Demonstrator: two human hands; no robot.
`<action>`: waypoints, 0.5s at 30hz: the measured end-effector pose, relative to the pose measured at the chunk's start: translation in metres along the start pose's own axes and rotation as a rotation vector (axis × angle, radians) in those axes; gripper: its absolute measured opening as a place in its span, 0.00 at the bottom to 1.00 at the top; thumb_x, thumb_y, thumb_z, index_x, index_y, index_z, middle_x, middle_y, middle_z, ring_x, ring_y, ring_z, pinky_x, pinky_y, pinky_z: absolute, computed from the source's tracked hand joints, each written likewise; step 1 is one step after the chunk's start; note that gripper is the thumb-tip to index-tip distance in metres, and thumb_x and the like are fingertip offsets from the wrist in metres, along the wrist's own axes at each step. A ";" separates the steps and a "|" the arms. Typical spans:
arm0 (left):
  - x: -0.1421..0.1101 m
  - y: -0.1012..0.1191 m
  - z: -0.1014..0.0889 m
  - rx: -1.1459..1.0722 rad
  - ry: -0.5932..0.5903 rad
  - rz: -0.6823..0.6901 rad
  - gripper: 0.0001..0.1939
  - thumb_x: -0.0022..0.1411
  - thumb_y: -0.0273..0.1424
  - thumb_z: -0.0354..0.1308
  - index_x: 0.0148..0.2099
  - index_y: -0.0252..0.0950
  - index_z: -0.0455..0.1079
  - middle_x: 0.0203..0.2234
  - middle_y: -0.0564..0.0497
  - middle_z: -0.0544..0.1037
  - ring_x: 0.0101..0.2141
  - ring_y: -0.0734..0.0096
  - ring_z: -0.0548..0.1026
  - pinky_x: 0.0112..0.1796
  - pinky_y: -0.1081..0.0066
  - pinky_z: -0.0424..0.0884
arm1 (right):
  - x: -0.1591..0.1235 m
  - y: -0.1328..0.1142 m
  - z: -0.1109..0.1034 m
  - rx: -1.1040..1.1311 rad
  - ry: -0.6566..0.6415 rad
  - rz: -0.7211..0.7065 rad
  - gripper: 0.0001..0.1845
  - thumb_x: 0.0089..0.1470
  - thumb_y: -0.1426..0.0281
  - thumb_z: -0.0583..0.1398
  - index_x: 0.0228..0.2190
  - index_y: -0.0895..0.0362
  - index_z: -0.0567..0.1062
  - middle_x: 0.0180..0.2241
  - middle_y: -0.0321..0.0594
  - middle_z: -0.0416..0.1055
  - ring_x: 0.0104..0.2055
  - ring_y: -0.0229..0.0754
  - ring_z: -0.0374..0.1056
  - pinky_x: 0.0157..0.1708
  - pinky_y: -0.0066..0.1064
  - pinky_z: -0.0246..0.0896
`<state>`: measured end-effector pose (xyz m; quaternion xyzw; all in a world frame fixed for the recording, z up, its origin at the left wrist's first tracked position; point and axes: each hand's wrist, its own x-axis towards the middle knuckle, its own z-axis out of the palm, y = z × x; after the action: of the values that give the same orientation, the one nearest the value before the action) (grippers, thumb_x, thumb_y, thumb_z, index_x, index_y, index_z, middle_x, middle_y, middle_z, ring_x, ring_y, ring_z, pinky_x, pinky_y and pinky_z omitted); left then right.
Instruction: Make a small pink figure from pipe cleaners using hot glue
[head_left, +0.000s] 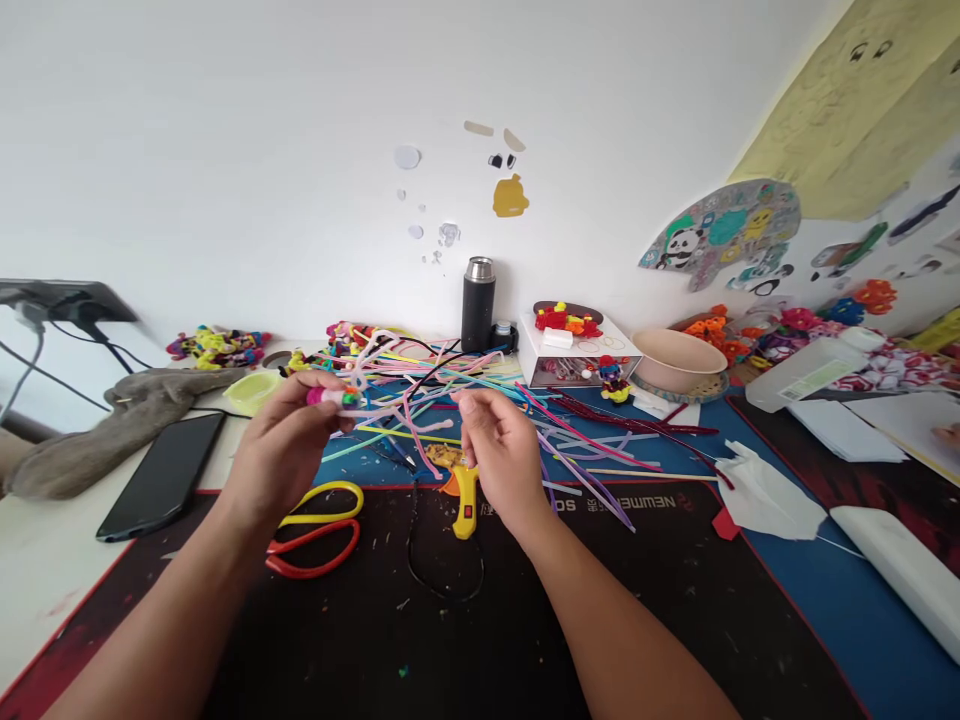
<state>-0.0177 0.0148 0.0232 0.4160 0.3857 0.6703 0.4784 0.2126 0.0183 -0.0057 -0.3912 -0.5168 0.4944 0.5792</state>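
Note:
My left hand (277,440) is closed in a pinch around a small craft piece (330,398) of fuzzy pipe cleaner, with magenta, white, green and orange parts. Pale strands show just beyond it, but I cannot tell which belong to it. My right hand (506,455) is held up on the other side, thumb and fingers pressed together; whatever they pinch is too small to make out. Below that hand lies a yellow glue gun (466,500) with a black cord. Scissors (311,519) with yellow and red handles rest under my left wrist. Loose pipe cleaners (420,432) spread behind both hands.
A black mat (337,650) covers the desk front. A black phone (161,475) lies left, near a grey cloth item (112,430). Along the wall stand a thermos (478,310), a white box (615,345) and a beige bowl (679,360). Crumpled tissue (769,490) lies right.

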 end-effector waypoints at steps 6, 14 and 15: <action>-0.013 -0.011 0.004 0.175 -0.203 0.002 0.07 0.59 0.32 0.74 0.40 0.39 0.82 0.38 0.48 0.79 0.37 0.64 0.74 0.36 0.69 0.75 | -0.009 0.008 0.004 -0.416 -0.204 -0.146 0.21 0.67 0.53 0.64 0.56 0.49 0.80 0.28 0.35 0.73 0.29 0.41 0.68 0.34 0.34 0.60; -0.018 -0.014 0.013 0.134 -0.184 -0.082 0.11 0.58 0.33 0.77 0.42 0.39 0.83 0.39 0.49 0.81 0.38 0.66 0.78 0.39 0.72 0.78 | -0.017 0.005 0.015 -0.726 -0.332 -0.235 0.13 0.72 0.61 0.62 0.40 0.53 0.83 0.31 0.39 0.81 0.32 0.42 0.73 0.33 0.32 0.53; -0.018 -0.013 0.014 0.108 -0.168 -0.093 0.11 0.56 0.32 0.77 0.42 0.39 0.83 0.38 0.49 0.81 0.36 0.67 0.78 0.39 0.73 0.78 | -0.018 0.005 0.016 -0.750 -0.349 -0.247 0.13 0.72 0.62 0.61 0.37 0.54 0.83 0.31 0.39 0.81 0.32 0.42 0.73 0.33 0.32 0.53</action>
<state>0.0032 0.0021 0.0128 0.4777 0.3987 0.5882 0.5166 0.1967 0.0014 -0.0121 -0.4203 -0.7939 0.2582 0.3555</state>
